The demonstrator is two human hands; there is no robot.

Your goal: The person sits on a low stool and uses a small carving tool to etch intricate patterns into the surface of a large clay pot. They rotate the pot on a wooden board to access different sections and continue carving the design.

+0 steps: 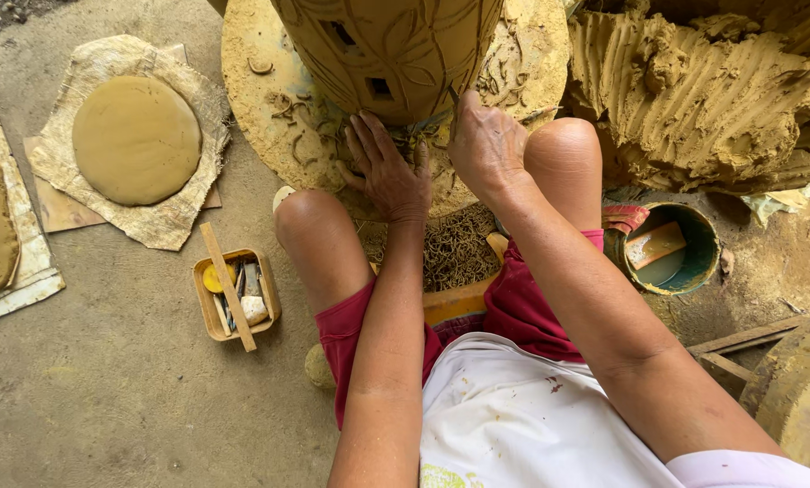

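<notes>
The carved clay pot (391, 54) stands on a round turntable (251, 108). Her right hand (486, 145) pinches a thin tool against its base; the left hand (389, 172) lies flat, fingers spread, holding nothing, beside it.

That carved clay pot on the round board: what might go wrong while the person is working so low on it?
1. The right hand holds a thin tool at the carved clay pot; a slip could scar the leaf lines or tear a cut-out window.
2. The left hand rests at the pot's base, so pressure might dent soft clay.
3. Clay shavings litter the round board and could stick to the wall.
</notes>
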